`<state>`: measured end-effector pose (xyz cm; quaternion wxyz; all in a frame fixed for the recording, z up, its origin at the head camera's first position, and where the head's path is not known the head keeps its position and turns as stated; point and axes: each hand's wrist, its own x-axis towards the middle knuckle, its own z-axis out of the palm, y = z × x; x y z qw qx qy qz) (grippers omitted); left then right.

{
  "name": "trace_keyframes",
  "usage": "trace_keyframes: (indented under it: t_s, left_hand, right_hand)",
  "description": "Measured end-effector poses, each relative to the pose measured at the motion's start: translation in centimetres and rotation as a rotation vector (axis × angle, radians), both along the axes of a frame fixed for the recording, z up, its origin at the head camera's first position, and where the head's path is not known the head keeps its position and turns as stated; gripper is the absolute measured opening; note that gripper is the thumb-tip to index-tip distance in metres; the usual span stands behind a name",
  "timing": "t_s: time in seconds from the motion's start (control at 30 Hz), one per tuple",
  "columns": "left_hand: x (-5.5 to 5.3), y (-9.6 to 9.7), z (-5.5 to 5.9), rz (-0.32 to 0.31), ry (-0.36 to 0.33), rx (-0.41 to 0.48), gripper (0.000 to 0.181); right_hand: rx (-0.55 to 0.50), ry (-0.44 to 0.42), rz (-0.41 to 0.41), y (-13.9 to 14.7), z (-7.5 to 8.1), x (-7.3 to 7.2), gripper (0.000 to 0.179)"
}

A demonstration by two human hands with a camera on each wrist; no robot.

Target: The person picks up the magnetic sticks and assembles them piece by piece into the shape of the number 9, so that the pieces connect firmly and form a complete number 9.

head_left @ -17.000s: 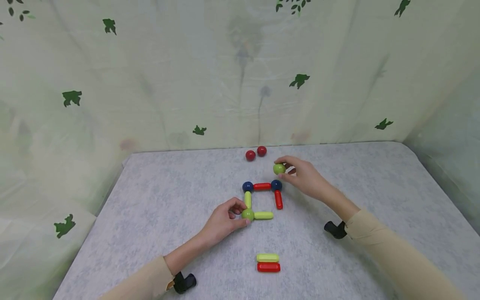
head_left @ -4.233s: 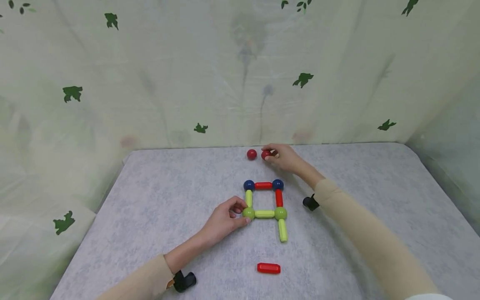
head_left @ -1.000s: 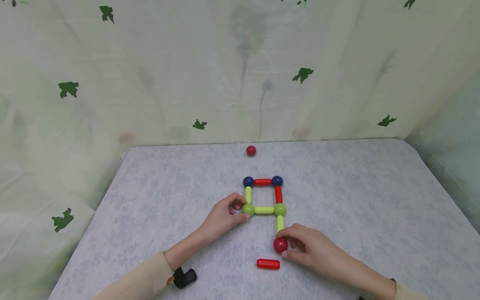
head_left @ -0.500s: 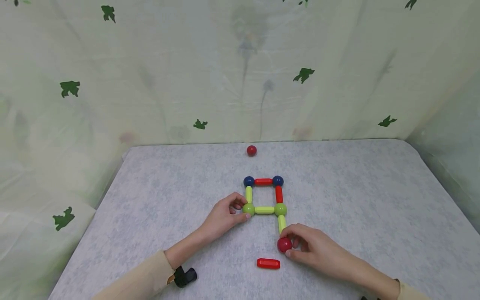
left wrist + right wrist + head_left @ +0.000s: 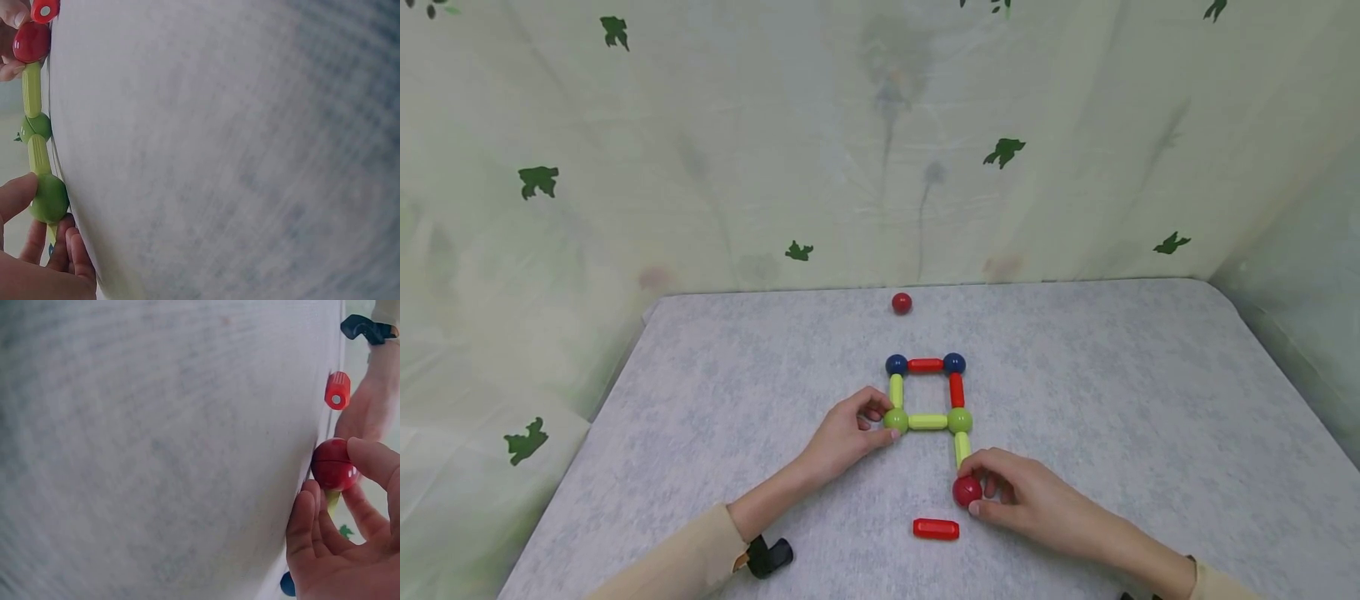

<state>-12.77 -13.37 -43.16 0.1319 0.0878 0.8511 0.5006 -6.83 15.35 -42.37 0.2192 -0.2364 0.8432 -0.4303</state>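
Note:
My left hand pinches a green ball between thumb and fingers; this ball is the front left corner of a flat square of magnetic rods and balls. Two blue balls form its back corners, and another green ball its front right one. From there a yellow-green rod points toward me. My right hand grips a red ball at that rod's near end. In the left wrist view, the red ball meets the rod's end.
A loose red rod lies in front of the square, left of the right hand. A single red ball sits near the table's back edge. Behind the grey table hangs a leaf-printed cloth.
Earlier, the right hand placed the second green ball; a yellow-green rod joined it, and one red ball came forward from the back to its end. Over the last half second both hands stay nearly still.

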Motion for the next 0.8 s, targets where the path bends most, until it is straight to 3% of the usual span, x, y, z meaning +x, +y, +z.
trace_keyframes:
  t_s: [0.43,0.8]
  left_hand:
    - [-0.21,-0.09,0.02,0.001,-0.008,-0.001,0.029]
    - [0.40,-0.25,0.44,0.012,-0.004,-0.010,0.032]
  right_hand:
    - [-0.052,-0.030,0.037,0.26,-0.31,-0.56,0.031]
    - [-0.023,-0.091,0.020,0.19,-0.19,-0.68,0.032]
